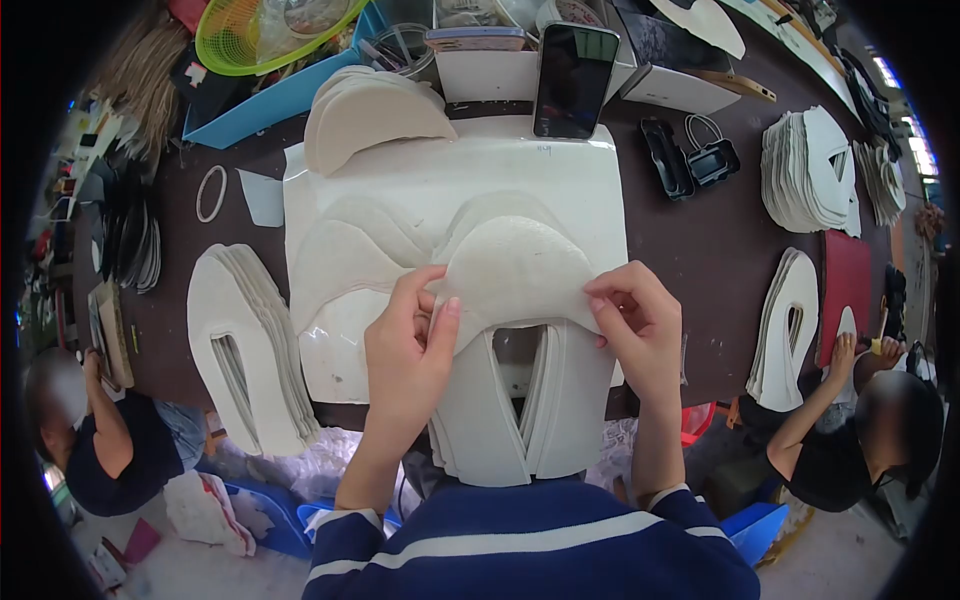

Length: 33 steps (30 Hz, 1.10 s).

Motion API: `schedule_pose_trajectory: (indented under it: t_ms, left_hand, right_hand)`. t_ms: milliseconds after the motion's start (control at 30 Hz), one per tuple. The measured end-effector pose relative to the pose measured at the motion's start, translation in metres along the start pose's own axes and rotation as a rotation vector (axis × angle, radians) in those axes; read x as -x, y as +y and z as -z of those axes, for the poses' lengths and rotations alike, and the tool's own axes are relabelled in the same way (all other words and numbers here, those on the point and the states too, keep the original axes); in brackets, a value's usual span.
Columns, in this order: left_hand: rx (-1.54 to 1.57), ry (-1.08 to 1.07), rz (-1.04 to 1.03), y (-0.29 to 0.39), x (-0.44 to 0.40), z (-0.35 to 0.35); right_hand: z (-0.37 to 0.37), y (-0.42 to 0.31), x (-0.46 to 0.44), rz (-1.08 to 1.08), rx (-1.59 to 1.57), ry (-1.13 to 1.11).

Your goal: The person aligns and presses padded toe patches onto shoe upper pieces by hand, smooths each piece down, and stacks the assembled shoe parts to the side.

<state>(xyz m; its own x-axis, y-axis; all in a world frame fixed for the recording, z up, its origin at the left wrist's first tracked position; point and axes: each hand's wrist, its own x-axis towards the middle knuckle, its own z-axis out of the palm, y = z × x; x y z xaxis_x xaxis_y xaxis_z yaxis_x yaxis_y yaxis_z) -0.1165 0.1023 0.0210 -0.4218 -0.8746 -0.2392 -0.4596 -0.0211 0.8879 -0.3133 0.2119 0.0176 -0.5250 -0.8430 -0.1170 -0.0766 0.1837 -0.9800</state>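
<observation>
A curved off-white piece, like a shoe-upper cutout (pixel 520 265), is held flat in front of me. My left hand (pixel 410 335) has its left edge between thumb and fingers. On the opposite edge, my right hand (pixel 637 312) pinches with thumb and forefinger. Just below, toward my body, stands a stack of V-split off-white pieces (pixel 475 415), its upper part hidden by the held piece. More thin curved pieces (pixel 345 255) lie overlapping to the left on a glossy white board (pixel 330 375).
Half-round pieces (pixel 375 120) are stacked at the board's back, near a phone (pixel 575 80). Looped stacks stand left (pixel 245 350) and right (pixel 785 330). A black open case (pixel 690 160) and a blue bin (pixel 280 100) sit farther back. Two people sit at the sides.
</observation>
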Motion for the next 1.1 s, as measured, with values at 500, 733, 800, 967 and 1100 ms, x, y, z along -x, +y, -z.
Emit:
schedule_pose_trajectory:
  t_ms: [500,733,800,967,1100]
  left_hand:
    - [-0.191,0.115,-0.234,0.002,-0.015,-0.009]
    - [-0.177,0.117,-0.234,0.0,-0.017,-0.009]
    - [-0.179,0.116,-0.228,0.0,-0.017,-0.009]
    - [-0.194,0.108,-0.22,0.0,-0.017,-0.009]
    - [-0.231,0.068,-0.184,0.007,-0.016,-0.007]
  right_hand:
    - [-0.006,-0.002,-0.005,-0.037,0.171,0.037]
    - [-0.006,0.0,-0.004,-0.035,0.173,0.032]
    - [-0.006,0.002,-0.004,-0.03,0.179,0.035]
    - [-0.007,0.002,-0.004,-0.027,0.187,0.04]
    - [-0.005,0.002,-0.004,-0.052,0.192,0.022]
